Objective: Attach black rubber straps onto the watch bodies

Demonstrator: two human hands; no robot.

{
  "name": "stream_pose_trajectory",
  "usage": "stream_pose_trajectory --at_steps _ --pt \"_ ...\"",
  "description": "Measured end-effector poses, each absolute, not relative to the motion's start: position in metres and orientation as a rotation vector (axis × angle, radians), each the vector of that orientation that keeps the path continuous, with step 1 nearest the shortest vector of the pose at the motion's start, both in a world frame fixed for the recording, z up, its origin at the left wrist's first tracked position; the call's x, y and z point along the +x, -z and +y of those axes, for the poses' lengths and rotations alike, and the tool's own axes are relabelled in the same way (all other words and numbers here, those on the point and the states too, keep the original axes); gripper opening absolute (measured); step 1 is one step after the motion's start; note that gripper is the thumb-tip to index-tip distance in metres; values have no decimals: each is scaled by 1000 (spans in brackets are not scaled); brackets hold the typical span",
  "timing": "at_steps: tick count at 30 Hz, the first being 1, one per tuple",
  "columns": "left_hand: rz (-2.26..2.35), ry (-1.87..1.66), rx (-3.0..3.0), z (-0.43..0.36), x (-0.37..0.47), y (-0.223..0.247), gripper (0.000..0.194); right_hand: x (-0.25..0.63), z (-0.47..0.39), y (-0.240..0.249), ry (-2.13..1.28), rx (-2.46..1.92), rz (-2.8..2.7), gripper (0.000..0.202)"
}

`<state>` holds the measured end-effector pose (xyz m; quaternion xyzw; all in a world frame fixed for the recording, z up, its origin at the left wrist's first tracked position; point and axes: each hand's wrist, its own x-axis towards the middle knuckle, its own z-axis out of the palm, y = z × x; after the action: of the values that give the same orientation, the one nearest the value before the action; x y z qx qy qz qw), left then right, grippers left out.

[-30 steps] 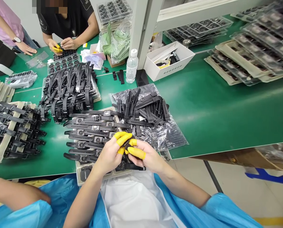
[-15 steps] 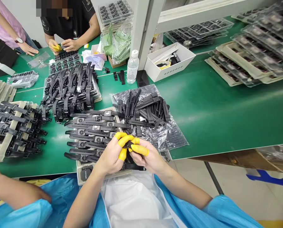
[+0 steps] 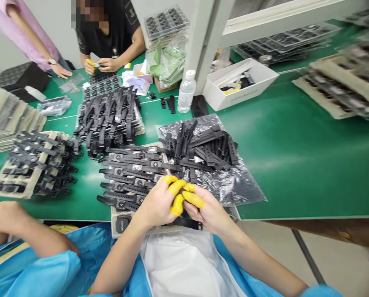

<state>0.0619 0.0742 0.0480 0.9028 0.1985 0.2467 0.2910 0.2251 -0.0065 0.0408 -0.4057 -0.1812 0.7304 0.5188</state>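
My left hand [image 3: 159, 204] and my right hand [image 3: 204, 206], both with yellow finger cots, meet over the right edge of a tray [image 3: 114, 231]. Their fingertips are pinched together around a black watch strap [image 3: 182, 190]; the fingers cover most of it, so I cannot tell whether a watch body is joined to it. Rows of black smartwatches [image 3: 138, 181] with straps spread sideways lie on the tray, left of my hands. Below my hands a black strap end [image 3: 189, 223] sticks out. Just beyond them is a heap of loose straps [image 3: 207, 144] on a clear plastic bag [image 3: 246, 185].
Stacked watch trays stand behind [image 3: 107, 115] and at left [image 3: 32, 177]. A water bottle [image 3: 187, 91] and white box [image 3: 240, 84] stand by a post. More trays [image 3: 342, 86] are at right. A co-worker's arm [image 3: 29, 227] is at lower left; two people are across the table.
The view has swung left, so everything sits further right in the picture. My hands keep their pinch over the tray, and the dark piece shows less between the fingers.
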Motion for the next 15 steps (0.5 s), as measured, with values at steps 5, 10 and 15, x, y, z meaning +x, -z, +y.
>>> stream_pose_trajectory --at_steps 5,10,15 --pt "500 -507 2376 75 65 -51 43 226 -17 -33 -1732 -1082 -507 46" --pt "480 -441 2324 70 66 -67 51 240 -29 -22 -1387 -1311 -813 33" --pt "706 -305 2494 61 49 -90 52 271 -33 14 -908 -1479 -1366 32"
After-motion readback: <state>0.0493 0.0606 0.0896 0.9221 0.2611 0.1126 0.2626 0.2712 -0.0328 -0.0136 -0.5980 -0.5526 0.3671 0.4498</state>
